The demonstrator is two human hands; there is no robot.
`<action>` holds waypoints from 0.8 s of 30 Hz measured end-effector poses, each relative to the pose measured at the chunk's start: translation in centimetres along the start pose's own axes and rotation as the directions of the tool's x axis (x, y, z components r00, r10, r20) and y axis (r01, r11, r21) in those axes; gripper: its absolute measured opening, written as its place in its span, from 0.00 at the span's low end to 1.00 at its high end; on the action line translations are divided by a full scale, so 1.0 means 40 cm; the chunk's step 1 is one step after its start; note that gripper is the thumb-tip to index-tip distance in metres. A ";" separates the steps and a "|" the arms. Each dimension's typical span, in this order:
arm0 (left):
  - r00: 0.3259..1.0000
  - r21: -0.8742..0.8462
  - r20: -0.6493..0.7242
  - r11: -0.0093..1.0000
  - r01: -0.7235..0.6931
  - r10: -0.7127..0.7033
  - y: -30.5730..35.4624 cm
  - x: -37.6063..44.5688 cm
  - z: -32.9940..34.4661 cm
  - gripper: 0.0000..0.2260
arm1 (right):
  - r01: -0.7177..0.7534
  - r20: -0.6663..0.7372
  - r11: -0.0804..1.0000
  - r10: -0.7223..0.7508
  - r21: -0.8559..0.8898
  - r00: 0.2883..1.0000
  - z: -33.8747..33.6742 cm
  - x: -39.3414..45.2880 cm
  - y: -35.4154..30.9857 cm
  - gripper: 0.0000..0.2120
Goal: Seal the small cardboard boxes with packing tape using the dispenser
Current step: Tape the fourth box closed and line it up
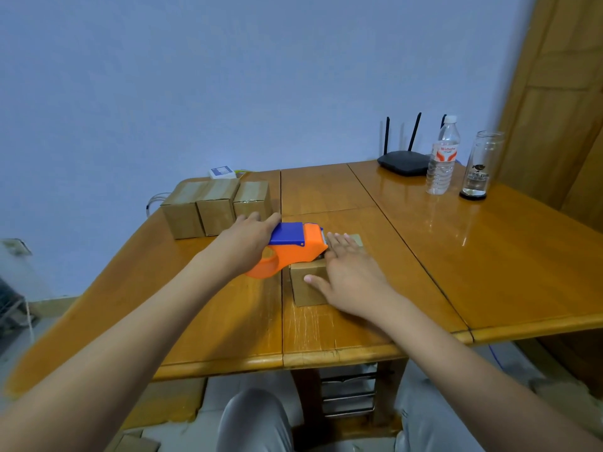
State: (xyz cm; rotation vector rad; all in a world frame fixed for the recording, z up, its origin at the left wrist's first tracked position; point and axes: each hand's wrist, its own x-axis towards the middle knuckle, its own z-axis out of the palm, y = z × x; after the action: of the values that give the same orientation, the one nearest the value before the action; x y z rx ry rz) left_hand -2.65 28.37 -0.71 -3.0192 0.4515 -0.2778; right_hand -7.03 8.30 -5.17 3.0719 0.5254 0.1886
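Observation:
A small cardboard box (305, 287) stands near the middle of the wooden table (473, 256). My right hand (350, 275) lies flat on its top, fingers straight, thumb down over the near side. My left hand (246, 239) grips the orange and blue tape dispenser (292, 247) from the left, with the dispenser's front end against the box's top left edge beside my right fingers. Three more small cardboard boxes (217, 207) stand in a row at the table's far left, tape shining on their tops.
A black router (404, 161), a plastic water bottle (442, 158) and a glass tumbler (479, 166) stand at the far right of the table. A white and blue item (222, 171) lies behind the box row. More cardboard lies on the floor under the table.

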 end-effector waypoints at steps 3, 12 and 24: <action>1.000 -0.043 -0.023 0.999 -0.014 0.013 -0.012 -0.001 0.009 0.24 | -0.009 -0.032 1.000 0.009 -0.013 0.999 0.014 -0.001 0.006 0.39; 0.995 -0.088 -0.092 0.995 -0.037 0.029 -0.026 -0.011 0.031 0.20 | 0.002 -0.035 0.999 -0.004 -0.044 0.999 0.022 0.002 0.017 0.40; 0.998 -0.121 -0.045 0.992 0.032 -0.037 -0.111 -0.073 0.056 0.17 | 0.027 -0.019 0.999 -0.028 -0.028 0.999 0.014 -0.005 0.008 0.37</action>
State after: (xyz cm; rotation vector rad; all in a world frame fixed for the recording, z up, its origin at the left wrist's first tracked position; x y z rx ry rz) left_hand -3.72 33.58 -2.93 -3.1465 0.4352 -0.3365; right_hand -7.03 7.95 -5.74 3.0374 0.5610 0.2235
